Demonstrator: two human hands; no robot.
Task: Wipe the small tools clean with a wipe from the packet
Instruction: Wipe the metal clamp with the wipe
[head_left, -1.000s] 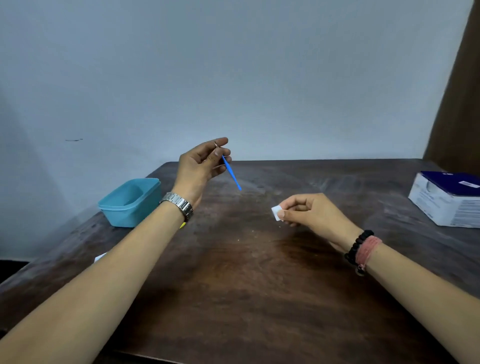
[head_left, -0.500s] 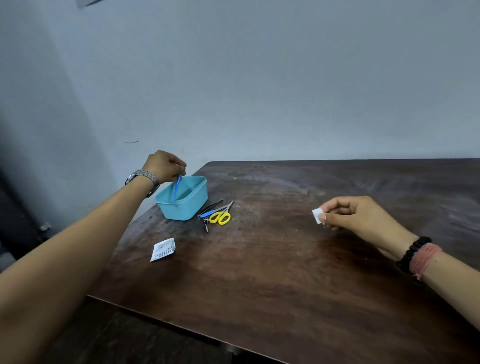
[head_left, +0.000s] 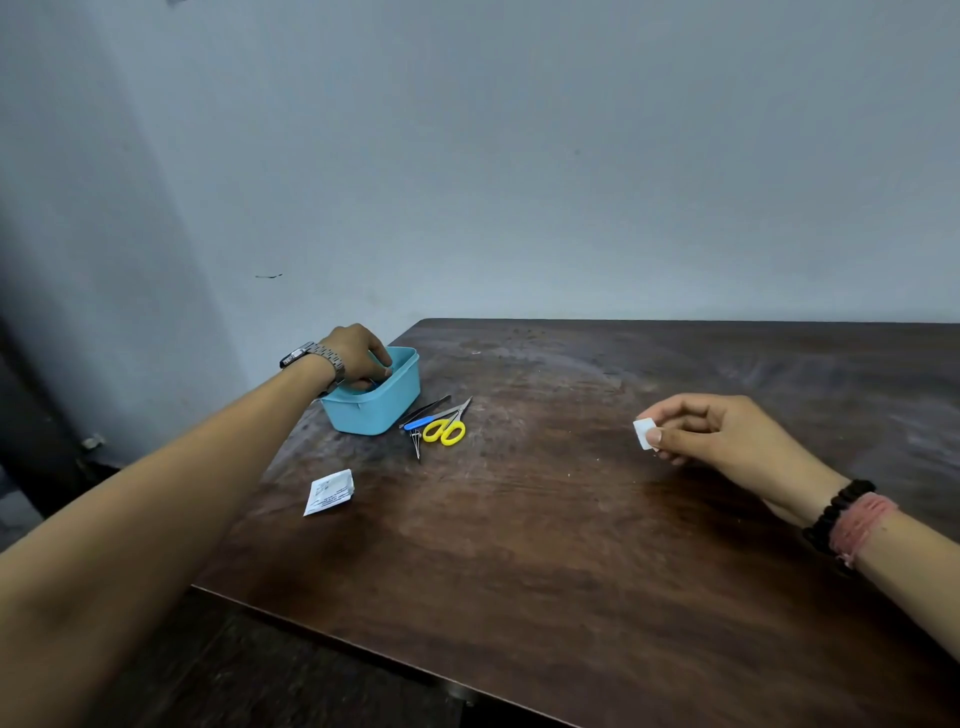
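The right hand (head_left: 727, 439) is curled nearly closed above the dark brown wooden table (head_left: 571, 545), pinching a small folded white wipe (head_left: 644, 433) between thumb and forefinger; the wipe stands roughly upright at the fingertips, its flat face turned toward the left hand. Well apart from this hand, nearer the camera on the left, a torn white wipe packet (head_left: 330, 491) lies flat on the table. Just beyond it lies a cluster of small tools: yellow-handled scissors (head_left: 445, 427), a blue-handled tool (head_left: 422, 422), a black slim tool (head_left: 426, 410) and small metal tweezers (head_left: 416, 444). The scissors' long axis runs diagonally, blades pointing away and to the right. The left hand (head_left: 358, 356) reaches into the light blue plastic tub (head_left: 384, 410), fingers bent downward; whether it holds anything cannot be determined.
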